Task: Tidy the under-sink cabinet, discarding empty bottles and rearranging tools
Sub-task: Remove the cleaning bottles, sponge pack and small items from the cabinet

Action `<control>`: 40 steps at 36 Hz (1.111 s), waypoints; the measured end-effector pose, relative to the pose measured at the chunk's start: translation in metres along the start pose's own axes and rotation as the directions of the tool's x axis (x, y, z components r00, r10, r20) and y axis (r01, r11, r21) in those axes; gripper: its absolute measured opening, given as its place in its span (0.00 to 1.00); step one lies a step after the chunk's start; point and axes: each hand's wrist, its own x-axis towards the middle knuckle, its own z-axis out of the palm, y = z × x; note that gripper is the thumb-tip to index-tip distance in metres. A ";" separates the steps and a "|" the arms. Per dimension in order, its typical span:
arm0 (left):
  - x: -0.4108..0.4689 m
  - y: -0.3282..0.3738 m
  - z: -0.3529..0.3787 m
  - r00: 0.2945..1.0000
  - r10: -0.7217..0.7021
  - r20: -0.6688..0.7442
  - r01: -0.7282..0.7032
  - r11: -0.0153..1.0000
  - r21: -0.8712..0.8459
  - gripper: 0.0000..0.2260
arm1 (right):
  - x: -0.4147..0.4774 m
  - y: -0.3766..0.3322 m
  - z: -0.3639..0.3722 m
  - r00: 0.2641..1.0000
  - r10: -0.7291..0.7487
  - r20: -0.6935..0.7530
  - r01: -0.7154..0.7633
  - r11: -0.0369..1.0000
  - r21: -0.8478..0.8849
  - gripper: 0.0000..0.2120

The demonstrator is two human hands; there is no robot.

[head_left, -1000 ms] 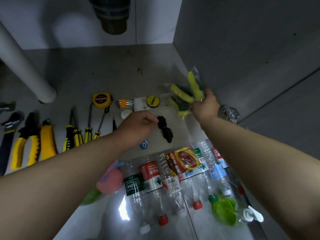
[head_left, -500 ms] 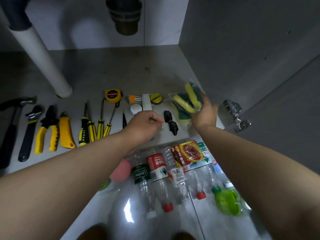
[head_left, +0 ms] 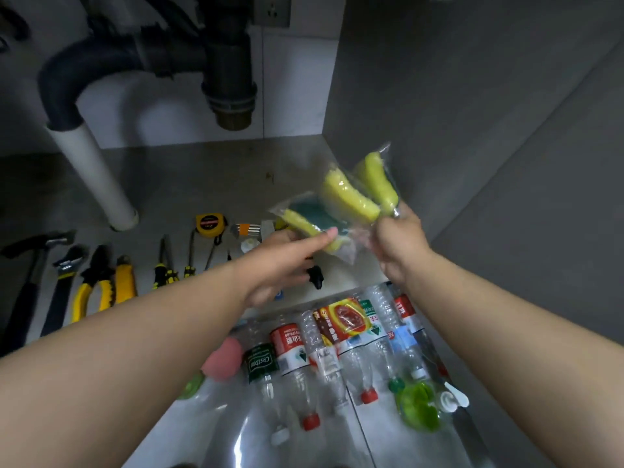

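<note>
While the right hand (head_left: pixel 400 246) grips one end of a clear plastic pack of yellow-and-green sponges (head_left: pixel 351 197), fingers curled round the bunched wrapper, the pack hangs in the air above the grey cabinet floor (head_left: pixel 189 177), close to the right-hand wall.

Left hand (head_left: pixel 280 261): reaches to the pack's lower end; one straight digit lies against the lowest sponge. Remaining fingers hidden beneath, so cannot tell whether it pinches or merely touches.

On the floor, in a row from the left: black-handled hammer (head_left: pixel 30 265), dark adjustable wrench (head_left: pixel 64 282), yellow-handled pliers (head_left: pixel 97 263), yellow utility knife (head_left: pixel 125 282), yellow-and-black screwdrivers (head_left: pixel 163 273), yellow tape measure (head_left: pixel 209 224), set of metal hex keys (head_left: pixel 248 228). Small black object (head_left: pixel 315 276) just below the left hand; kind unclear.

Nearest the camera: clear plastic bottles (head_left: pixel 320 352) lying side by side, caps toward the viewer, with red, white and green labels. Pink rounded item (head_left: pixel 223 361) at their left end. White drain pipe (head_left: pixel 94 177) stands rear left beneath a black trap (head_left: pixel 229 62).
</note>
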 end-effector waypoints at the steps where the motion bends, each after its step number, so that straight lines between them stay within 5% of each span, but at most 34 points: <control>1: -0.008 0.009 0.001 0.998 0.045 0.037 -0.044 0.998 -0.036 0.32 | -0.015 -0.005 0.001 0.996 0.020 0.086 -0.024 0.999 0.042 0.24; 6: -0.066 0.054 -0.003 0.966 0.258 0.031 -0.253 0.960 -0.121 0.24 | -0.091 -0.033 0.000 0.918 -0.046 0.393 0.056 0.998 -0.014 0.30; 13: -0.152 0.086 0.016 0.928 0.323 -0.188 -0.365 0.890 -0.273 0.21 | -0.185 -0.087 0.004 0.818 -0.233 0.526 0.411 0.876 -0.252 0.41; 20: -0.217 0.086 0.029 0.934 0.248 -0.255 -0.308 0.924 -0.229 0.23 | -0.246 -0.119 -0.014 0.720 -0.105 0.687 0.151 0.989 -0.007 0.22; 25: -0.241 0.072 0.039 0.937 0.183 -0.298 -0.257 0.937 -0.235 0.32 | -0.270 -0.115 -0.017 0.820 -0.161 0.549 0.238 0.969 -0.071 0.10; 34: -0.250 0.075 0.046 0.891 0.282 -0.356 -0.291 0.956 0.028 0.25 | -0.278 -0.101 -0.024 0.805 -0.308 0.506 0.387 0.920 -0.056 0.19; 38: -0.244 0.077 0.044 0.888 0.306 -0.343 -0.317 0.948 0.025 0.20 | -0.278 -0.099 -0.023 0.808 -0.376 0.454 0.471 0.874 -0.115 0.21; 40: -0.242 0.080 0.044 0.910 0.281 -0.304 -0.313 0.948 -0.062 0.26 | -0.277 -0.097 -0.021 0.798 -0.432 0.420 0.549 0.809 -0.209 0.24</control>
